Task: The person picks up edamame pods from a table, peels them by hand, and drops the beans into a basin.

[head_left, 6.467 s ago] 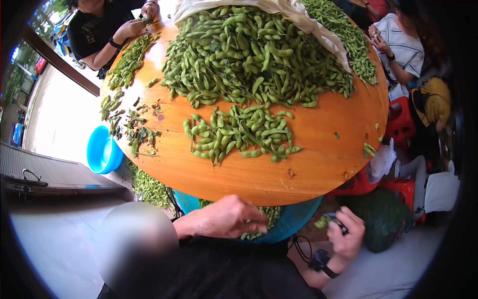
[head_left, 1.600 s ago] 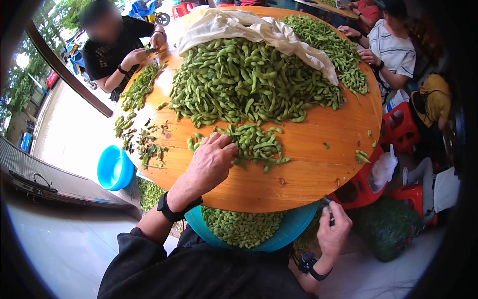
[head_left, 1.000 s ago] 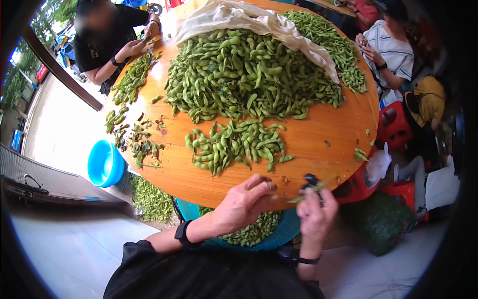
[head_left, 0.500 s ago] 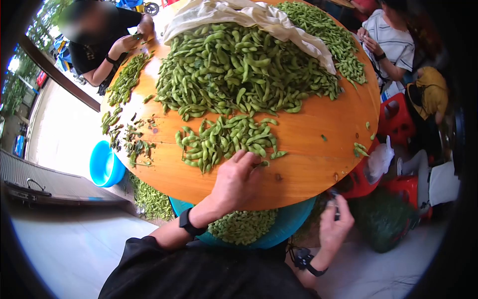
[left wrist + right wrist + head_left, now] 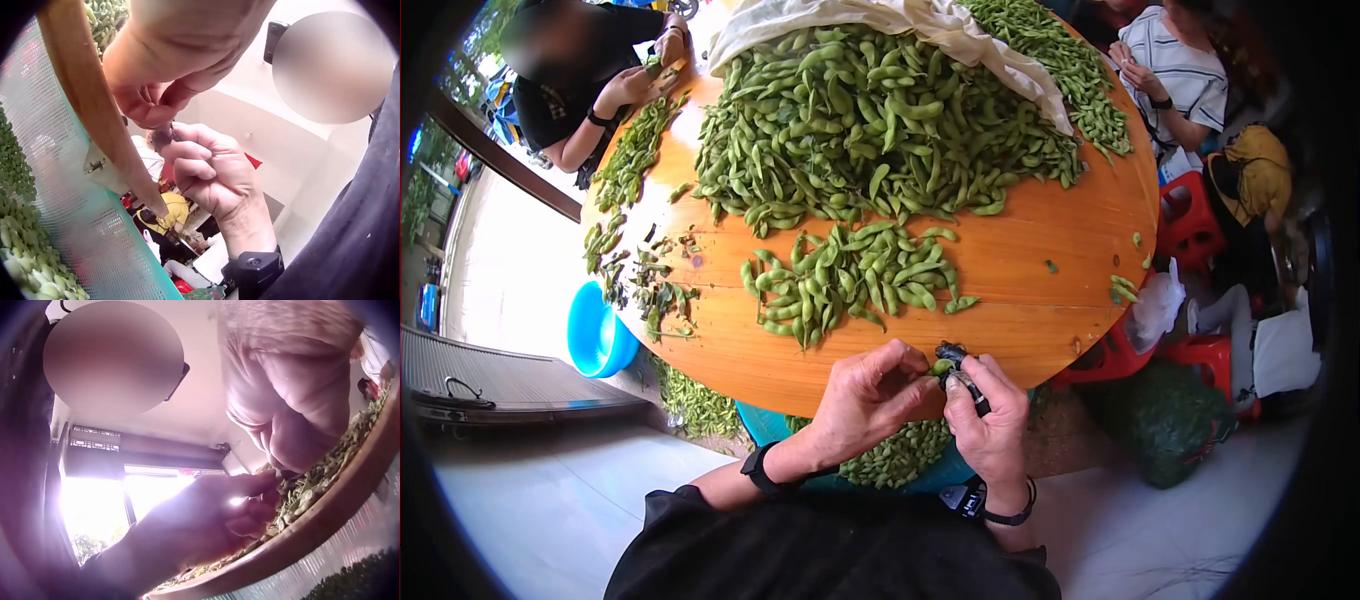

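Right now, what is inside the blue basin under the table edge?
The blue basin holds trimmed green soybean pods. The table, the left hand and the right hand cover most of it, so its fill level stays hidden.

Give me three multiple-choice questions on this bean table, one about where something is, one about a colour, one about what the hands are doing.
1. Where does the small pile of pods lie?
A. between the big heap and the near table edge
B. on the floor
C. on the white cloth

2. What colour is the empty basin beside the table?
A. red
B. blue
C. yellow

3. What are the two hands doing?
A. resting flat on the table
B. both reaching into the big heap
C. meeting at the table edge, the left hand pinching a pod, the right hand gripping a small dark tool

Answers: 1 A, the head view shows it on the wooden table nearer the person than the big heap. 2 B, it shows bright blue at the left. 3 C, the fingers come together over the basin of trimmed pods.
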A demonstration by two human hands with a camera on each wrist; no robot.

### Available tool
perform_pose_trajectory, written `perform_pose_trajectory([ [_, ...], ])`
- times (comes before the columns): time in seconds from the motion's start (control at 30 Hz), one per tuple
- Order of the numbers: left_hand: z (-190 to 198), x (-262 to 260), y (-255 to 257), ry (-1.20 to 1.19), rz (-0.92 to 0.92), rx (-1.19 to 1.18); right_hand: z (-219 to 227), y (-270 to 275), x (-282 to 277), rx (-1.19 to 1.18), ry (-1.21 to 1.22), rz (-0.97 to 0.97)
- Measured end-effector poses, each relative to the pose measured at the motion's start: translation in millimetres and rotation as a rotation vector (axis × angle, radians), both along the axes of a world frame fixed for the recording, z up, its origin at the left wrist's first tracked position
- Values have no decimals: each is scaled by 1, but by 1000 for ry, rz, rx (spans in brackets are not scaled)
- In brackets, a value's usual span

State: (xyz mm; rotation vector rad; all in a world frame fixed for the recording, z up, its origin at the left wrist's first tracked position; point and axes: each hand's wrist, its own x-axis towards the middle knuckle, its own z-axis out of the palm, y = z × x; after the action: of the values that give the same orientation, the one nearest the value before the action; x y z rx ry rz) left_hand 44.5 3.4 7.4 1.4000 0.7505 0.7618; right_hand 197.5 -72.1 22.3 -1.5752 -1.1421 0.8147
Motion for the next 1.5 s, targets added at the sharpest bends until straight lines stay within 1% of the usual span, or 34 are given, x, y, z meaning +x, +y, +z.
perform_pose_trajectory([
  [0.03, 3, 0, 0, 85, 8, 138, 0, 0, 0, -7, -37, -3],
  [0.07, 4, 0, 0, 84, 6, 135, 1, 0, 1, -11, -38, -5],
  [0.13, 6, 0, 1, 104, -14, 220, 3, 1, 4, 62, -165, -6],
  [0.17, 7, -1, 0, 105, -15, 219, 4, 2, 5, 61, -165, -7],
  [0.23, 10, -1, 0, 121, -26, 290, 6, 2, 7, 130, -226, 68],
  [0.27, 10, -1, 0, 124, -27, 288, 4, -1, 8, 129, -223, 66],
  [0.33, 10, 0, -1, 127, -34, 255, 0, -6, 11, 47, -60, -26],
  [0.4, 6, 1, -1, 124, -12, 242, 2, -7, 15, 49, -42, -41],
  [0.43, 4, 2, -1, 119, 11, 226, 5, -7, 16, 50, -80, -9],
  [0.5, 7, 5, -2, 102, -7, 221, 14, -6, 15, 76, -161, 49],
  [0.67, 7, 5, -3, 123, -14, 252, 7, -8, 14, 115, -160, 12],
  [0.77, 8, 5, -4, 147, -22, 217, 12, -6, 14, 84, -208, 33],
  [0.87, 9, 7, -5, 86, 1, 213, 9, -5, 15, 118, -234, 71],
  [0.93, 12, 6, -4, 130, -14, 300, 7, -6, 15, 133, -266, 53],
  [1.07, 7, 6, -3, 132, 11, 337, 8, -7, 13, 99, -232, 51],
  [1.13, 7, 5, -3, 173, 7, 351, 9, -7, 12, 98, -215, 47],
  [1.27, 7, 4, -3, 174, -15, 390, 7, -7, 15, 117, -251, 62],
  [1.33, 3, 4, -5, 34, -44, 175, 0, -10, 17, 100, -189, 63],
  [1.37, 3, 2, -4, 36, -45, 174, -2, -12, 19, 99, -187, 62],
  [1.43, 2, -3, 1, -227, -212, -530, -5, -17, 26, 55, 242, 150],
  [1.47, 1, -4, 1, -226, -212, -531, -9, -21, 28, 54, 242, 149],
  [1.5, 0, -4, 1, -369, -291, -730, -15, -24, 29, 47, 624, 182],
])
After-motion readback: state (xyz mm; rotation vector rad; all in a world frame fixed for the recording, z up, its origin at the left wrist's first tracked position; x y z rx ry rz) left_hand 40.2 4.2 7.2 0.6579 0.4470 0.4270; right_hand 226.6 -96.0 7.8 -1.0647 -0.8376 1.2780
